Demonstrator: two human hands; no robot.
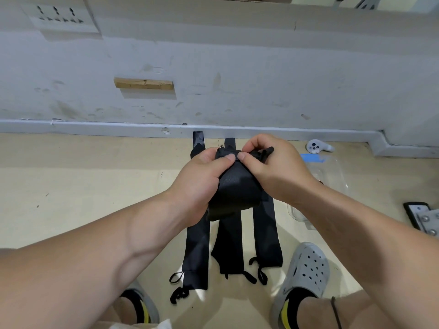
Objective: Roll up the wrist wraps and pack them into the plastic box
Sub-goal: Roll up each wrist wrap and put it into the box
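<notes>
Both hands hold one black wrist wrap [237, 188], partly rolled, above the floor. My left hand [202, 179] grips its left side, thumb on top. My right hand [273, 167] pinches the top end, where a black loop sticks out to the right. Three more black wrist wraps lie flat on the floor below: a left wrap [196, 257], a middle wrap [229, 248] and a right wrap [267, 238], each with thumb loops at the near end. The clear plastic box [332, 172] sits on the floor to the right, partly hidden by my right forearm.
A white wall and baseboard [95, 127] run just behind the wraps. A white controller [316, 146] lies by the wall at right. A metal bracket [425, 219] is at the far right. My feet in grey clogs [306, 274] stand close to the wraps.
</notes>
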